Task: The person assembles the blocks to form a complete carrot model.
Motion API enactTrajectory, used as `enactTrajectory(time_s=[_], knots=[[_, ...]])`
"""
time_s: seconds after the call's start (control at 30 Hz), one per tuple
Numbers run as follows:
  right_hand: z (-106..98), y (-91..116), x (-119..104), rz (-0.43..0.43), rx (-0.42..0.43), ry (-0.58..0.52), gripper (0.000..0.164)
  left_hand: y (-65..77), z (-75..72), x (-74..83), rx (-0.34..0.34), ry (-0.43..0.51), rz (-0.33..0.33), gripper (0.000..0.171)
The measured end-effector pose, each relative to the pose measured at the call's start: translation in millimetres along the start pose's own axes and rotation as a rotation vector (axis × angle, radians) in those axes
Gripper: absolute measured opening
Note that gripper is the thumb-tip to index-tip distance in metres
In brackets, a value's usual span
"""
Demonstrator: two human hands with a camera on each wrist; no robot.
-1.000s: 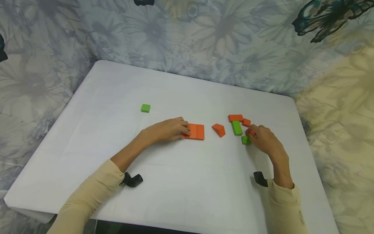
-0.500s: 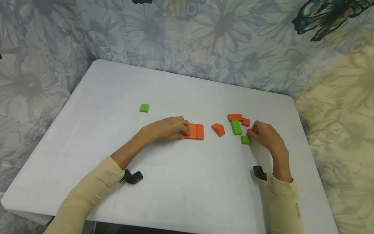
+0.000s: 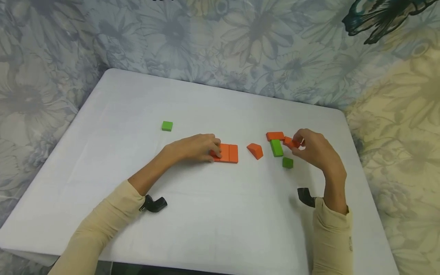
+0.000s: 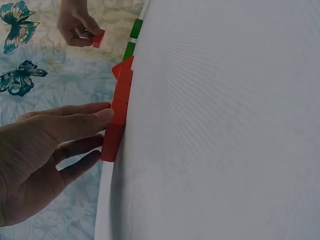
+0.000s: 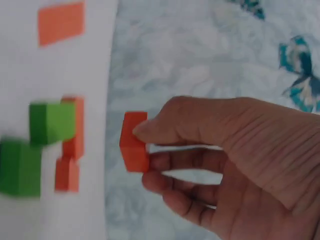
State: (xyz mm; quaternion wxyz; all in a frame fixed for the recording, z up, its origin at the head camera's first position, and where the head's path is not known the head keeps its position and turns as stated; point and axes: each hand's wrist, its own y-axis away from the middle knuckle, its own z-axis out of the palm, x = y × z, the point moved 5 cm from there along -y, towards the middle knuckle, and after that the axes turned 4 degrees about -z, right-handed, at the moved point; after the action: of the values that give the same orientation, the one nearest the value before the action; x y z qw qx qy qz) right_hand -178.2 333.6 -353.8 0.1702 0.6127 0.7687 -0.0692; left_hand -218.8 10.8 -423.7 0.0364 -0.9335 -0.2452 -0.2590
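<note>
My left hand (image 3: 196, 149) holds the left end of a flat row of orange blocks (image 3: 228, 153) lying on the table. In the left wrist view its thumb lies on the near face of an orange block (image 4: 116, 132), with the fingers behind it. Lifted off the table, a small orange block (image 5: 134, 142) is pinched between the thumb and fingers of my right hand (image 3: 317, 149). Below it sit another orange cube (image 3: 287, 141), an orange bar (image 3: 275, 136), a green bar (image 3: 276, 148) and a green cube (image 3: 287, 162).
An orange wedge-shaped block (image 3: 255, 151) lies between the row and the right-hand cluster. A lone green block (image 3: 167, 126) is at the left, farther back. The white table (image 3: 206, 214) backs onto a flowered cloth (image 3: 247, 42).
My right hand has picked up the small orange block from beside the green cube and raised it, moving slightly away from me. The left hand has stayed on the orange row.
</note>
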Motion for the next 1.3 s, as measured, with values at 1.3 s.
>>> enactTrajectory(time_s=[1.3], knots=[[122,-21,-156,-0.635,0.141,0.185,0.020,1.7,0.0,3.0,0.028,-0.011,0.013,0.018]])
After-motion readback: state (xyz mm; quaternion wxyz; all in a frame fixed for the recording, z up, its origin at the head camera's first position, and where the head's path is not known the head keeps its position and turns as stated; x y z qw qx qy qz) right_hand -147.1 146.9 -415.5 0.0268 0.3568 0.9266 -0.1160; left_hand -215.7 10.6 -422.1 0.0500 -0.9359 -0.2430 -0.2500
